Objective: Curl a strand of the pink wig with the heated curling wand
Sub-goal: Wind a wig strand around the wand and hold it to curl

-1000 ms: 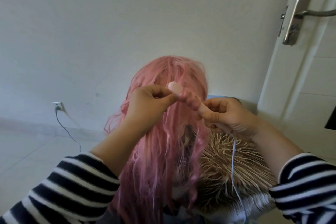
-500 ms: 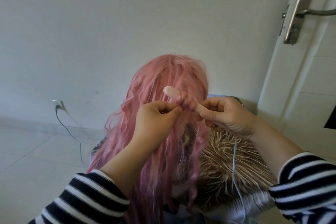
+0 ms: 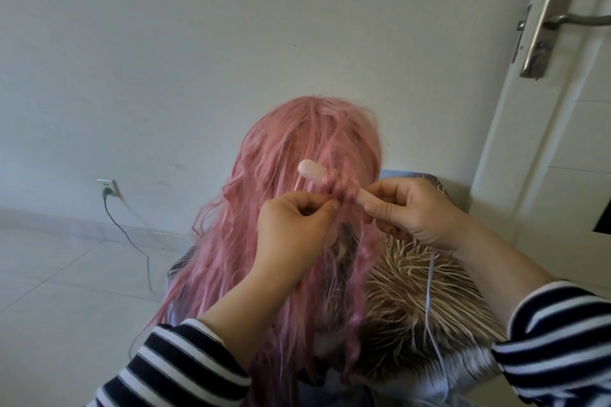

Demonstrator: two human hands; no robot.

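Note:
A long pink wig hangs in the middle of the view, in front of the wall. A pale pink curling wand points up and left across it, with a strand of pink hair wound around its barrel. My right hand grips the wand's handle at the right. My left hand sits just below and left of the barrel, pinching the end of the wound strand between thumb and fingers. The wand's thin white cord drops from under my right hand.
A tan woven straw piece lies under the wig at the right. A wall socket with a dark cable is at the left, above the tiled floor. A white door with a metal handle stands at the right.
My left hand has moved down and right from beside the wand's tip to below the barrel. More of the bare tip shows and fewer coils of hair sit on the wand.

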